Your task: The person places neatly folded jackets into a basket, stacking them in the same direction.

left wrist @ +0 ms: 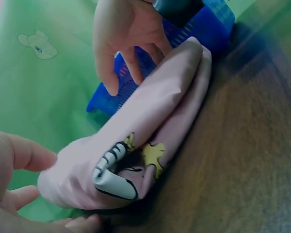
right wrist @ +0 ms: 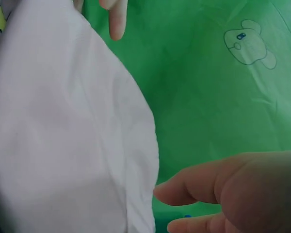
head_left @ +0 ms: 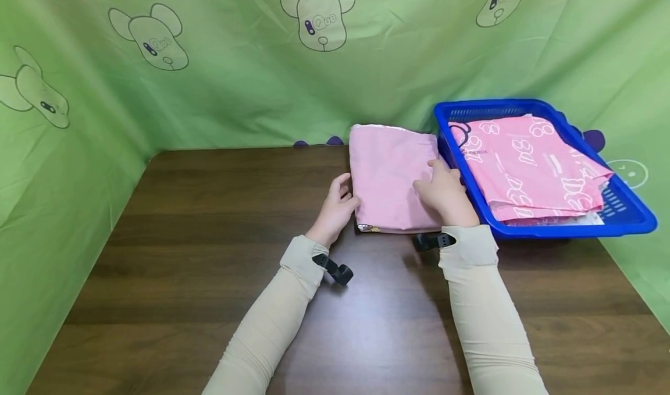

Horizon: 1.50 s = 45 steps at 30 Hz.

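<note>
A folded pink cloth lies on the table, its layers showing along the near edge. Inside the fold, a cartoon print in white, black and yellow peeks out. My left hand is at the cloth's left edge, thumb near the front corner and fingers loosely bent. Over the right part of the cloth is my right hand, its fingers spread and pointing down beside the basket. In the right wrist view, the right thumb comes right up to the cloth's edge.
A blue plastic basket stands close to the right of the cloth. Pink packaging with white outlines lies in it, overhanging the right rim. A green curtain with cartoon heads rises behind the brown wooden table.
</note>
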Each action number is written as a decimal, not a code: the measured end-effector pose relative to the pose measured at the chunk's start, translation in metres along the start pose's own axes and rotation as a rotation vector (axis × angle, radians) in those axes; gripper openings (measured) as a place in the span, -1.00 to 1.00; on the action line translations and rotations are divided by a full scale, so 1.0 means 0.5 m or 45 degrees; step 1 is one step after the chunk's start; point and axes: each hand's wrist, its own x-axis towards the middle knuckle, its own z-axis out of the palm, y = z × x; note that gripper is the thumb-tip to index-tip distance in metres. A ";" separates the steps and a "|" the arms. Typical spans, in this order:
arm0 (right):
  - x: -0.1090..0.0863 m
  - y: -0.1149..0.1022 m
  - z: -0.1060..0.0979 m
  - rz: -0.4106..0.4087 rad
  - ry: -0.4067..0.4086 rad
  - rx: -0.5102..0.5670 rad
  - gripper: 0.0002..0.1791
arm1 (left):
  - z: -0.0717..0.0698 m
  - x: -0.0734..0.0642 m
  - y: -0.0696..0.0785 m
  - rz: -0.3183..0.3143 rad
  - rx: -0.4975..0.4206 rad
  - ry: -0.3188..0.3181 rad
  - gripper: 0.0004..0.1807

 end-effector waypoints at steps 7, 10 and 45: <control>0.005 0.004 0.008 0.006 -0.066 0.022 -0.20 | 0.006 0.004 -0.011 -0.050 -0.064 0.008 -0.18; 0.007 0.006 0.011 -0.012 -0.077 0.019 -0.20 | -0.001 0.004 -0.010 -0.087 -0.087 0.013 -0.17; 0.008 0.015 -0.002 -0.067 -0.251 0.261 -0.10 | -0.130 0.017 0.037 -0.231 0.110 -0.280 0.04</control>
